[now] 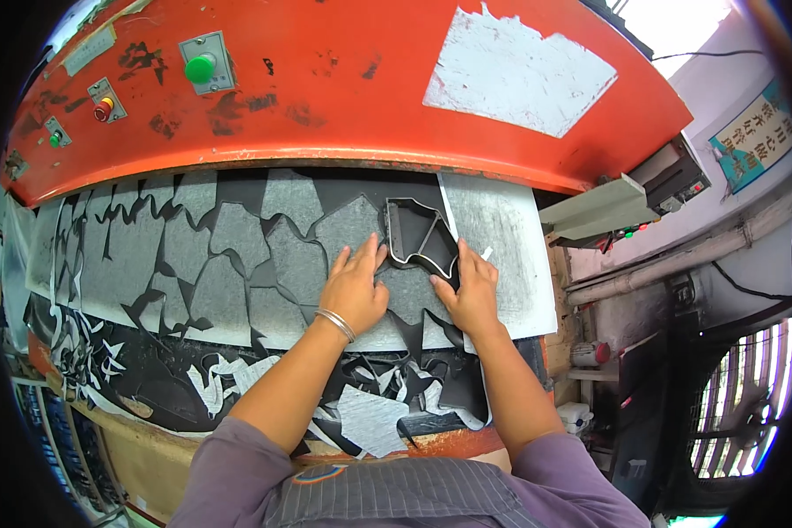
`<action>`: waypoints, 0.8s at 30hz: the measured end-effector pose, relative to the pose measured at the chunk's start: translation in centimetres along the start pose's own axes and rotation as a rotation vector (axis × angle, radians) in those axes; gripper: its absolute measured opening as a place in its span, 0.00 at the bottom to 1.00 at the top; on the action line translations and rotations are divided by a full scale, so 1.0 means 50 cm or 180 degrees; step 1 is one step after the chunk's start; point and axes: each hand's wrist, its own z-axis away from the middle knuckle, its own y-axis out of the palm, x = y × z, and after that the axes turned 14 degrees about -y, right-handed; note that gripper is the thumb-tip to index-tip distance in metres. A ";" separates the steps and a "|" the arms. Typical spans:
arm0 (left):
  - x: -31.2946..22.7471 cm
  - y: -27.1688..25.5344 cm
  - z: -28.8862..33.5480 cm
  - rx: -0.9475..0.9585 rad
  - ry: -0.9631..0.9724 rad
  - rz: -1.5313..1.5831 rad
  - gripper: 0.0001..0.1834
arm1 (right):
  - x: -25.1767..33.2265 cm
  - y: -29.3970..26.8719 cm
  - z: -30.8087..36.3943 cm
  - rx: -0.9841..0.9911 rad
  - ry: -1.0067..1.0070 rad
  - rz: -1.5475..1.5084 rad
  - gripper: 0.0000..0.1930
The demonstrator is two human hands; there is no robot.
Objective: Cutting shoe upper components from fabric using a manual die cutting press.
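A metal cutting die (pixel 434 217), an angular steel outline with a crossbar, stands on a dark sheet (pixel 414 190) on the press bed. My right hand (pixel 472 297) grips the die's near right corner, thumb on the near side and fingers along the right edge. To the die's left, my left hand (pixel 355 286) rests with fingers stretched out on the grey cut pieces, fingertips close to the die's side. A bangle circles my left wrist. Grey cut-out shapes (pixel 238 233) and dark gaps cover the white cutting board (pixel 506 233).
Over the far side hangs the orange press head (pixel 343 79) with a green button (pixel 200 69) and a red knob (pixel 104 109). Scraps (pixel 229 380) and a loose grey piece (pixel 371 420) lie along the near edge. A metal bracket (pixel 600 209) juts out at right.
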 end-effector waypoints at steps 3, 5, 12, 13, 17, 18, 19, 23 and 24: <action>-0.004 0.000 -0.015 -0.0143 0.0055 -0.0089 0.38 | -0.012 -0.001 -0.016 0.0080 -0.0006 0.0068 0.40; -0.004 0.001 -0.023 -0.0214 0.0023 -0.0120 0.38 | -0.011 -0.006 -0.030 0.0158 0.0053 -0.0007 0.40; 0.049 -0.139 0.001 -0.0774 -0.0125 0.1197 0.37 | 0.033 -0.040 -0.082 -0.0011 0.0037 0.0252 0.44; 0.075 -0.209 0.013 -0.1160 -0.0176 0.1228 0.36 | 0.047 -0.049 -0.075 -0.0287 0.0055 0.0332 0.45; 0.280 -0.496 0.032 -0.2934 -0.0755 0.1634 0.35 | 0.213 -0.077 -0.156 -0.0194 -0.0216 -0.1246 0.40; 0.392 -0.597 0.069 -0.3415 -0.0940 0.1077 0.37 | 0.295 -0.084 -0.210 0.0005 -0.0540 -0.1344 0.38; 0.430 -0.666 0.073 -0.3727 -0.1030 0.0802 0.38 | 0.362 -0.112 -0.264 0.0027 -0.0722 -0.1322 0.37; 0.613 -0.959 0.115 -0.5231 -0.1073 -0.0511 0.39 | 0.538 -0.142 -0.452 -0.1205 -0.1632 -0.1595 0.23; 0.627 -1.018 0.134 -0.4339 -0.1036 -0.0592 0.37 | 0.552 -0.133 -0.490 -0.1130 -0.1304 -0.1255 0.21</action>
